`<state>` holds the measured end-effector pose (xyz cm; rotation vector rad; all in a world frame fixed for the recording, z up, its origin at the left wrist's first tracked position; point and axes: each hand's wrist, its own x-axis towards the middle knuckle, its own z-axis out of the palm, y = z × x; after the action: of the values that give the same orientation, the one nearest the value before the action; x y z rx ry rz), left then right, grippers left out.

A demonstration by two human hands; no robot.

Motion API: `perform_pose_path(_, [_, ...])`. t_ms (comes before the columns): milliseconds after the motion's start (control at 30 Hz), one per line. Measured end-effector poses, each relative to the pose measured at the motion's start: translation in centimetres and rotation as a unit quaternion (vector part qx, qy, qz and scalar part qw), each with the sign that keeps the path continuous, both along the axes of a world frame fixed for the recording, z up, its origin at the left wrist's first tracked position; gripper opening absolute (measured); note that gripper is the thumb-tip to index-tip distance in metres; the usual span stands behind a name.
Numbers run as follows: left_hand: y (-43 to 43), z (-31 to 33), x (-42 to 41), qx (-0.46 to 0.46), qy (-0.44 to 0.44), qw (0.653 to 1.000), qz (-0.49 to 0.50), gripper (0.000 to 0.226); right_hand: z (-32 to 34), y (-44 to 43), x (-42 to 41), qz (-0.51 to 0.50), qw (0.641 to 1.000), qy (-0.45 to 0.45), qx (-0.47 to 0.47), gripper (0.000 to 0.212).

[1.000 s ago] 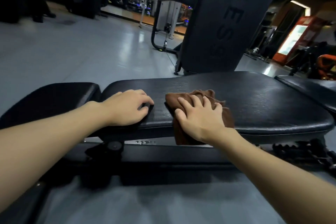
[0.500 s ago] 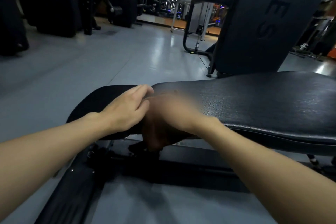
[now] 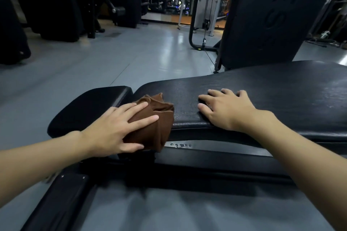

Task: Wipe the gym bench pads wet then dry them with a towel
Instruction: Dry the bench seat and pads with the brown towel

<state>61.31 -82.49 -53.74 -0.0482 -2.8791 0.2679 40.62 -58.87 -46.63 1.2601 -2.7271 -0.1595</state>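
A black gym bench lies across the view, with a small seat pad [image 3: 88, 107] on the left and a long back pad [image 3: 281, 90] on the right. A crumpled brown towel [image 3: 159, 129] sits at the left end of the long pad, next to the gap, and drapes over the near edge. My left hand [image 3: 114, 129] presses on the towel with straight fingers, thumb against its hanging part. My right hand [image 3: 225, 108] rests palm down on the long pad, to the right of the towel and apart from it. The pad surface around it shows fine wet speckles.
The bench's black steel frame [image 3: 206, 165] runs below the pads, close to me. A tall black upright machine panel [image 3: 262, 15] stands just behind the bench. Grey floor [image 3: 93, 62] stretches to the far left, with dark gym machines [image 3: 56, 5] along the back.
The towel went from under my right hand to under my left hand, near the gap between the pads. My right hand moved right along the long pad and now lies bare on it.
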Motion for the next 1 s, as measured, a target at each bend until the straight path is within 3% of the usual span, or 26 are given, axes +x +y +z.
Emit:
perform_pose_path(133, [0.9,0.1,-1.4,-0.044,0.016,0.999,-0.026,0.079,0.2,1.9,-1.6,-0.051,0.998,-0.027,-0.009,0.056])
perform_pose_path(233, [3.0,0.7,-3.2,-0.066,0.046,0.995,-0.057,0.076,0.2,3.1,-1.9,-0.03,0.999,-0.038,-0.02,0.052])
perform_pose_path(500, [13.0,2.7,-11.4,-0.09,0.09,0.984,-0.121,0.078,1.9,6.7,-3.6,-0.08,0.996,-0.032,-0.033,0.048])
perform_pose_path(700, [9.1,2.0,-8.6,-0.079,0.073,0.986,-0.128,0.089,1.9,6.8,-3.7,-0.085,0.996,-0.023,-0.026,0.049])
perform_pose_path(1000, [8.7,1.9,-8.5,-0.099,0.063,0.986,-0.122,0.08,3.1,11.6,-6.4,-0.106,0.994,-0.023,-0.025,0.049])
